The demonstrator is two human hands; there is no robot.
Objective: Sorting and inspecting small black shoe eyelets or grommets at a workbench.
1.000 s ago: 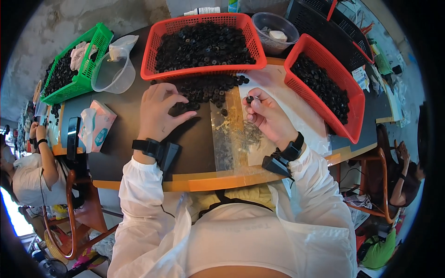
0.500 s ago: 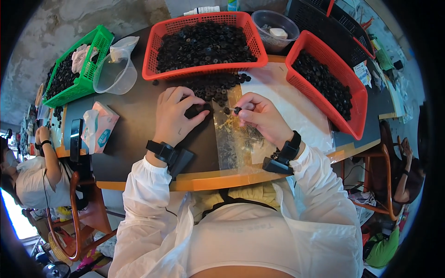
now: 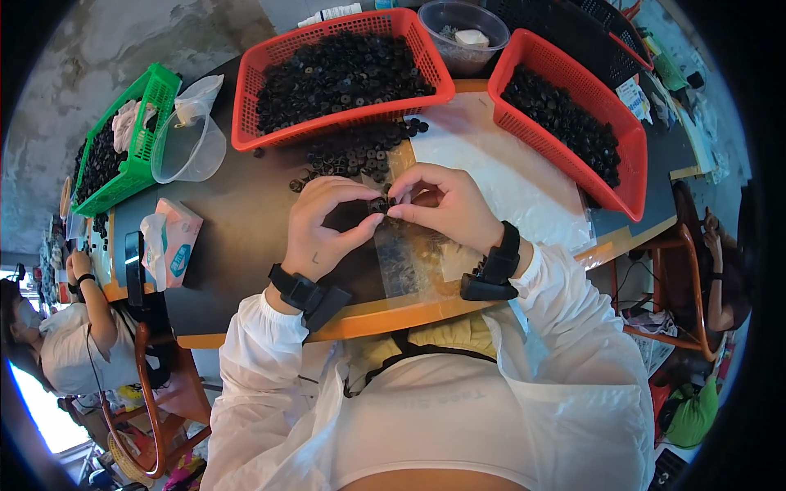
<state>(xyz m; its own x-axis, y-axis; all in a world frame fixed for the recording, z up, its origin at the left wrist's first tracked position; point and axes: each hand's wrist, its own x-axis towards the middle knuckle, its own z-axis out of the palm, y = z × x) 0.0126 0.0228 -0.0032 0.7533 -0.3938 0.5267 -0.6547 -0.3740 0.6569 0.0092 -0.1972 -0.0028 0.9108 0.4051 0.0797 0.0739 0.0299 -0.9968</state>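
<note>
At the near edge of the dark table [image 3: 246, 254], both hands are brought together at the middle, fingertips nearly meeting. Left hand [image 3: 315, 222]: thumb and forefinger pinched on a round black piece [image 3: 378, 206]. Right hand [image 3: 458, 204]: thumb and forefinger closed on a dark bit [image 3: 393, 201], set right against that piece. Whether the two are joined, or only touching, I cannot tell; the fingers hide the contact.

Location of the work: piece held just above a transparent film [image 3: 397, 266], beside a white sheet [image 3: 503, 168]. Beyond the fingers lies a loose heap of black pieces [image 3: 368, 155], spread up to the foot of the large red basket [image 3: 434, 78].

Progress, my judgement: one piece is mid-handling and not yet set down. Plenty is left within reach, the heap being unsorted and many deep. Large red basket well filled with like black pieces; second red basket [image 3: 632, 176], on the right, also holds a good quantity. Which of these stock is finished and which is raw, not determinable from here; no count possible.

Also noted: green basket [image 3: 123, 180] on the left, with black pieces and a pale cloth [image 3: 124, 124]; translucent tub [image 3: 190, 151] next to it; tissue box [image 3: 184, 233] nearer the person.
</note>
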